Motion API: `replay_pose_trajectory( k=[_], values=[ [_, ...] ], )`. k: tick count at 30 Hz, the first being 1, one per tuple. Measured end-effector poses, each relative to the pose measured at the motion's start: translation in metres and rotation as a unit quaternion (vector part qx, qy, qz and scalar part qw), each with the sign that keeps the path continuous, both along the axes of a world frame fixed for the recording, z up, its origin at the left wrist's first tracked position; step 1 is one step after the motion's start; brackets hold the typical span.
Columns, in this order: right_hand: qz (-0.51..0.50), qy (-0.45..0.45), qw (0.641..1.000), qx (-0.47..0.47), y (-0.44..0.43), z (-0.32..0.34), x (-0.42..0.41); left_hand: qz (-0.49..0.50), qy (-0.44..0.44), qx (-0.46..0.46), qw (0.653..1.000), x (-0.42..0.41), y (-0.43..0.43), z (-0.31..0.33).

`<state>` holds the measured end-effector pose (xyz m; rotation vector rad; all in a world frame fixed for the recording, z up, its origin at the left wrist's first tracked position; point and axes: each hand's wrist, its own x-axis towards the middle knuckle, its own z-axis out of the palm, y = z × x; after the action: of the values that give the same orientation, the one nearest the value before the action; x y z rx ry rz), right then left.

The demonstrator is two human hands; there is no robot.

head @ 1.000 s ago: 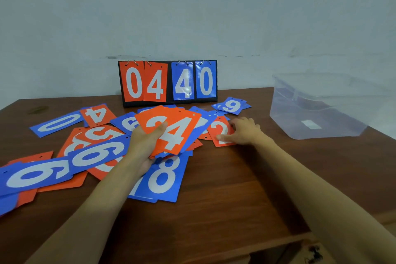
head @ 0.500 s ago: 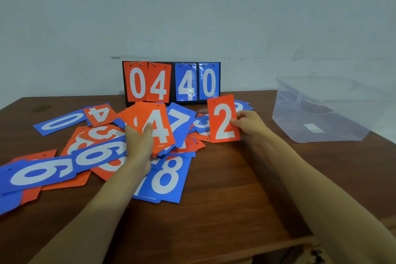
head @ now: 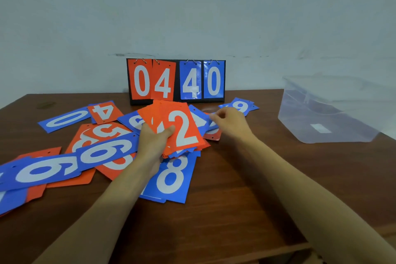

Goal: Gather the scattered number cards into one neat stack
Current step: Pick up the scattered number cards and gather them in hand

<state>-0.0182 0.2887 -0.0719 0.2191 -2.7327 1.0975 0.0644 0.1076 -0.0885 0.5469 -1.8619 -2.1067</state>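
My left hand (head: 153,141) grips a fanned stack of number cards (head: 182,128) just above the table, thumb on its face; an orange 2 lies on top. My right hand (head: 231,121) hovers to the right of the stack with loosely curled fingers and holds nothing; it is blurred. Under it lie a blue card and an orange card (head: 213,136), partly hidden. A blue 6 card (head: 240,106) lies behind that hand. A blue 8 card (head: 171,178) lies below the stack. Left of my hand are scattered a blue 0 (head: 66,119), an orange 4 (head: 105,111) and a long blue 6 (head: 105,152).
A flip scoreboard (head: 175,80) reading 0 4 4 0 stands at the back against the wall. A clear plastic container (head: 325,109) sits at the right on the brown wooden table (head: 235,199). The table's front edge runs along the bottom right.
My right hand lifted the orange 2 off the table, laid it on top of the stack in my left hand, let go and drew back to the right.
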Motion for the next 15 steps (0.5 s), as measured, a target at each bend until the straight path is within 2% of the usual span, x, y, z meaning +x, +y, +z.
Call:
replay_pose_trajectory(
  k=[2, 4, 6, 15],
  values=[
    [-0.081, 0.013, 0.993, 0.082, 0.016, -0.008, -0.020, 0.014, -0.011, 0.019, 1.000, -0.001, -0.001, 0.001],
    [-0.137, -0.042, 0.977, 0.155, 0.028, -0.015, -0.035, 0.020, -0.012, 0.029, 0.999, -0.003, -0.002, 0.002],
    [-0.156, -0.096, 0.965, 0.187, 0.031, -0.020, -0.043, 0.024, -0.010, 0.031, 0.999, -0.005, -0.001, 0.002],
    [-0.169, -0.172, 0.965, 0.104, 0.035, -0.012, -0.047, 0.019, -0.012, 0.026, 0.999, -0.004, 0.000, 0.003]
  ],
)
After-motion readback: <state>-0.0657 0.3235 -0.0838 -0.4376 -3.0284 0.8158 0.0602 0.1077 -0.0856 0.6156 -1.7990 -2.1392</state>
